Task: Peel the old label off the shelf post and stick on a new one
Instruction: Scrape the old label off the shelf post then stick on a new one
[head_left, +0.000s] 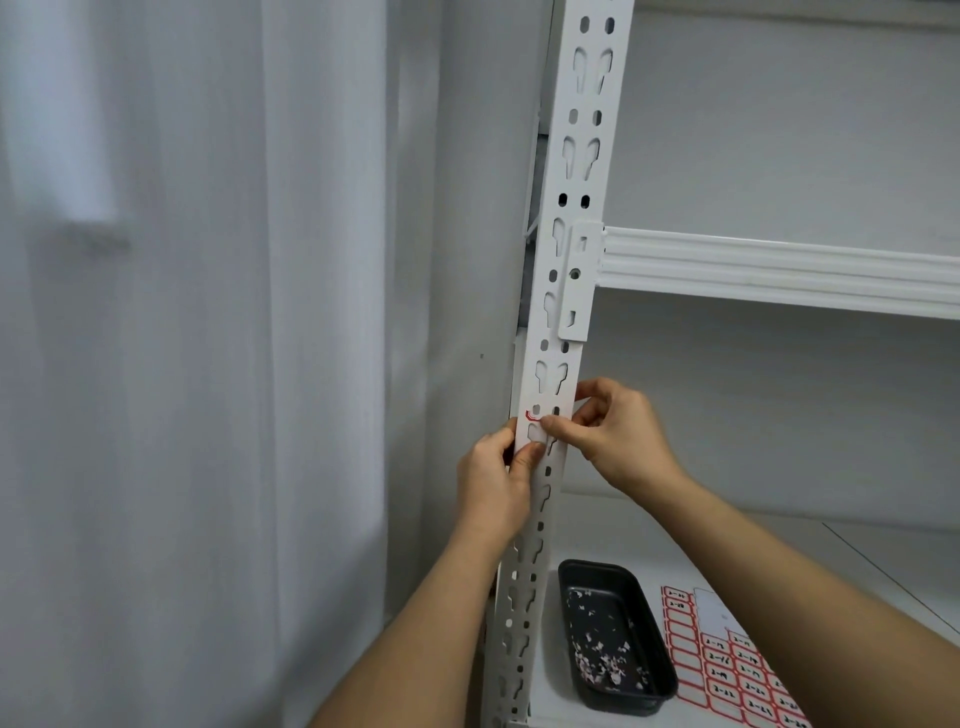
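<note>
One view only, from the camera on my head; it faces forward and slightly down, close to the white slotted shelf post (558, 332), which runs top to bottom through the middle of the frame; my forearms enter from the bottom edge; a white curtain (208, 338) fills the left half; shelf beam (779, 270) and lower shelf board (883, 571) occupy the right; wide-angle lens, edges bowed.
</note>
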